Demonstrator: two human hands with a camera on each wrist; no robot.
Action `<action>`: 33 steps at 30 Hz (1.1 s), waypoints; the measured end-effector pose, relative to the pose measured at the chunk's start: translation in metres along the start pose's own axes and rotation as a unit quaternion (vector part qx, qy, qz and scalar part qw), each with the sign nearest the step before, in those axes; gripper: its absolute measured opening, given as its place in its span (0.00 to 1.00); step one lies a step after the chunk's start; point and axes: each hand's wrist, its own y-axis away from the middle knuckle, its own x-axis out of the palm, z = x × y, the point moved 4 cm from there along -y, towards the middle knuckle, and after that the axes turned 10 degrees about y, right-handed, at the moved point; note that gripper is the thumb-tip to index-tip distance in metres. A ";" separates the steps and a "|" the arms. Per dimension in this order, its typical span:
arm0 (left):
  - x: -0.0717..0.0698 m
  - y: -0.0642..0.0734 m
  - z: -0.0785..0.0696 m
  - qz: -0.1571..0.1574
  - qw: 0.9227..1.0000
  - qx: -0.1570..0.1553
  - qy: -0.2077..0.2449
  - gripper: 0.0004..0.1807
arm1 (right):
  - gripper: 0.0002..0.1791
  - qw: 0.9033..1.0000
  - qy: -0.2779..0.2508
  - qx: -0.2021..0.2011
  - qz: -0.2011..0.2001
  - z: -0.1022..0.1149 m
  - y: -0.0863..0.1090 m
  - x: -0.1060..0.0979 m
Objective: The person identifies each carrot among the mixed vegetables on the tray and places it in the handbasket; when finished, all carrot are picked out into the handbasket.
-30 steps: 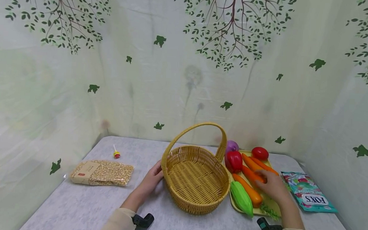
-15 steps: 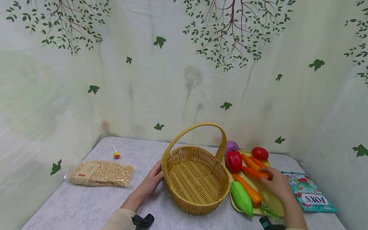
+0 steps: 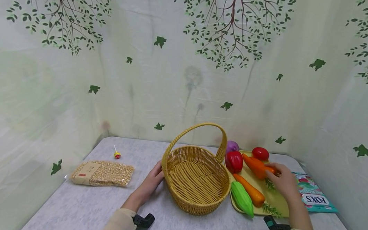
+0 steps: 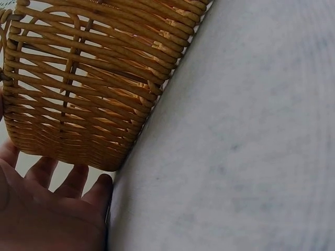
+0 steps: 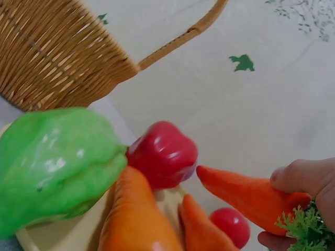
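My right hand [image 3: 284, 180] pinches an orange carrot [image 5: 243, 200] by its thick leafy end, thumb on one side and fingers beneath. In the right wrist view green fronds [image 5: 308, 226] hang at the fingers and the carrot's tip points left. Under it lies a yellow tray [image 3: 276, 205] bearing another carrot [image 3: 250, 190], a light green ridged vegetable [image 3: 241, 198], a red bell pepper [image 3: 234, 161] and a red tomato-like vegetable [image 3: 260, 153]. My left hand [image 3: 151, 179] rests against the left side of an empty wicker basket [image 3: 194, 207], its extended fingers [image 4: 73, 180] along the weave.
A bag of pale kernels [image 3: 106, 173] and a lollipop [image 3: 117, 155] lie on the left of the grey table [image 3: 162, 221]. Right of the tray is a teal FOX'S sweets bag [image 3: 317, 198], partly behind my right arm. A purple vegetable [image 3: 232, 146] shows behind the pepper.
My right hand has drawn the carrot up and to the right, so it overlaps the carrots behind and its fronds hang into view. The left hand and basket stay put.
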 end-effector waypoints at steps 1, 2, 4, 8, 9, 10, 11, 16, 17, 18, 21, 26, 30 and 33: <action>0.000 0.000 0.000 0.001 1.000 0.001 0.001 0.30 | 0.22 1.000 -0.002 0.004 0.001 0.001 0.001 -0.002; 0.000 0.000 0.000 0.002 1.000 0.001 0.001 0.30 | 0.23 1.000 -0.006 0.005 0.000 0.002 0.001 -0.004; 0.000 0.000 0.000 0.002 1.000 0.001 0.002 0.31 | 0.23 1.000 -0.011 0.010 0.000 0.005 0.002 -0.007; 0.000 0.000 0.000 0.001 1.000 -0.001 -0.001 0.32 | 0.22 0.999 -0.032 0.002 0.003 0.011 0.004 -0.012; 0.000 0.000 0.000 0.001 1.000 -0.001 -0.001 0.31 | 0.22 0.999 -0.038 -0.002 0.005 0.013 0.005 -0.013; 0.000 0.000 0.000 0.001 1.000 0.000 -0.001 0.32 | 0.22 0.999 -0.042 -0.008 0.006 0.014 0.005 -0.014; 0.000 0.000 0.001 0.001 1.000 0.000 -0.002 0.32 | 0.22 0.999 -0.045 -0.014 0.007 0.016 0.006 -0.016; 0.000 0.000 0.002 -0.003 1.000 0.001 -0.002 0.32 | 0.22 0.997 -0.062 -0.043 0.015 0.023 0.007 -0.022; 0.000 0.000 0.002 -0.003 1.000 0.001 -0.001 0.32 | 0.21 0.996 -0.067 -0.048 0.018 0.025 0.007 -0.023; 0.000 0.000 0.002 -0.003 1.000 0.002 0.000 0.31 | 0.21 0.996 -0.073 -0.052 0.021 0.026 0.008 -0.024; 0.000 -0.001 0.002 0.000 1.000 0.002 0.001 0.30 | 0.20 0.993 -0.089 -0.066 0.033 0.032 0.009 -0.026; -0.001 -0.001 0.000 0.001 1.000 0.004 0.002 0.31 | 0.17 0.989 -0.103 -0.093 0.040 0.041 0.009 -0.023; -0.001 0.000 -0.001 -0.002 1.000 0.005 0.002 0.31 | 0.14 0.984 -0.115 -0.127 0.039 0.047 0.008 -0.017; -0.001 0.001 0.000 -0.001 1.000 0.002 0.005 0.31 | 0.13 0.983 -0.114 -0.141 0.037 0.050 0.009 -0.015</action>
